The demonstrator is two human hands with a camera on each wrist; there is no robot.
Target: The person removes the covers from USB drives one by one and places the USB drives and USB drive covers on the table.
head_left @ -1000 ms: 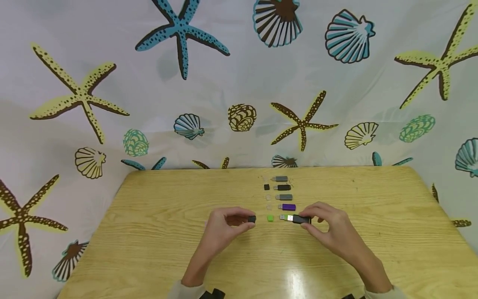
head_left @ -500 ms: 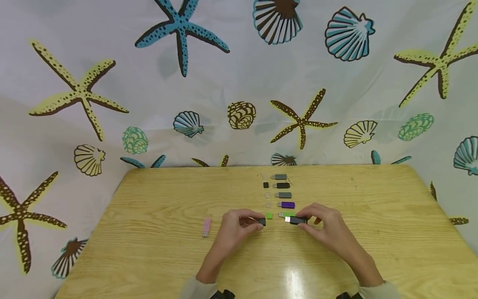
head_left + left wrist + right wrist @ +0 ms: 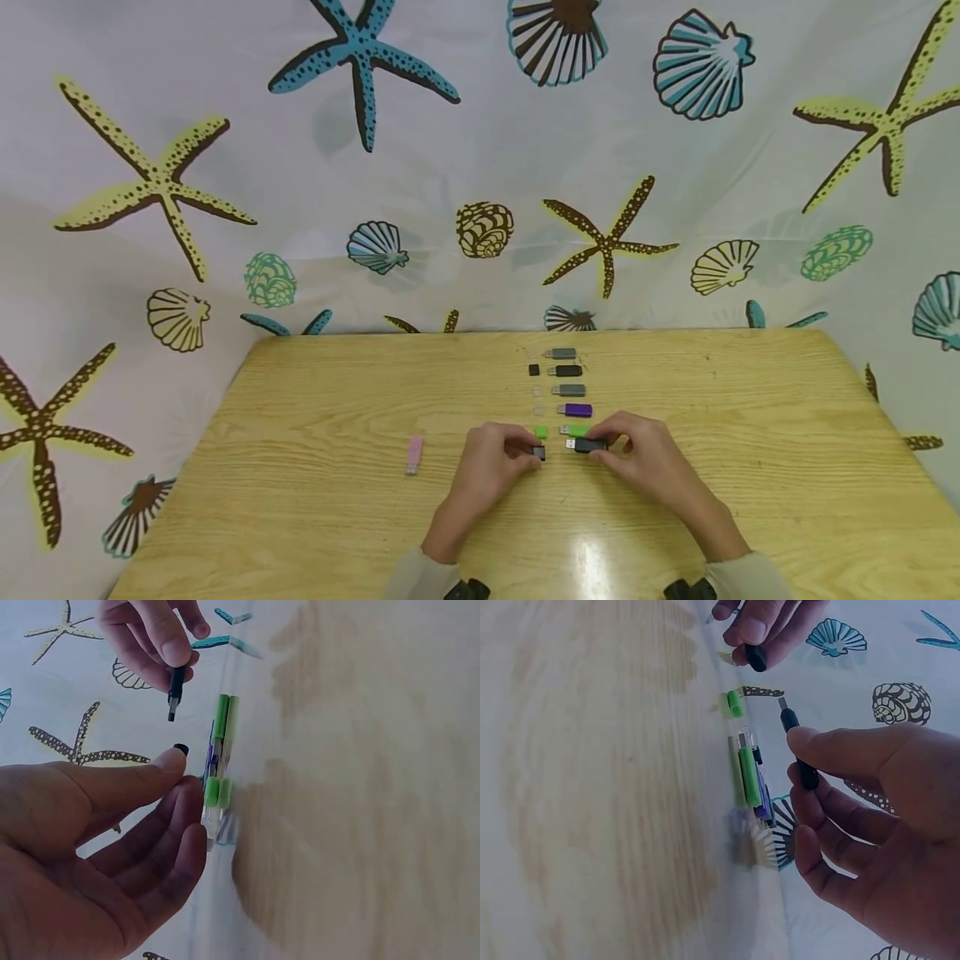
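My left hand [image 3: 491, 467] pinches a small black USB cap [image 3: 538, 452] between thumb and fingers. Facing it, my right hand [image 3: 641, 454] grips a black USB flash drive [image 3: 588, 446] by its body, the bare metal plug pointing left toward the cap. A short gap separates the two, as both wrist views also show. Just behind them on the table lie a green flash drive [image 3: 576, 430] and its green cap [image 3: 541, 432]. In the right wrist view the held drive [image 3: 799, 746] tilts, its plug end up.
Behind the green drive, a column runs back along the wooden table [image 3: 315, 517]: a purple drive [image 3: 576, 410], a grey drive [image 3: 570, 390], a black drive [image 3: 566, 371] and another grey drive [image 3: 561, 353], caps to their left. A pink drive [image 3: 415, 454] lies left of my left hand.
My left hand has moved right with the black cap, uncovering the pink drive. My right hand has shifted slightly left and nearer with the black drive, so the gap between them has narrowed.
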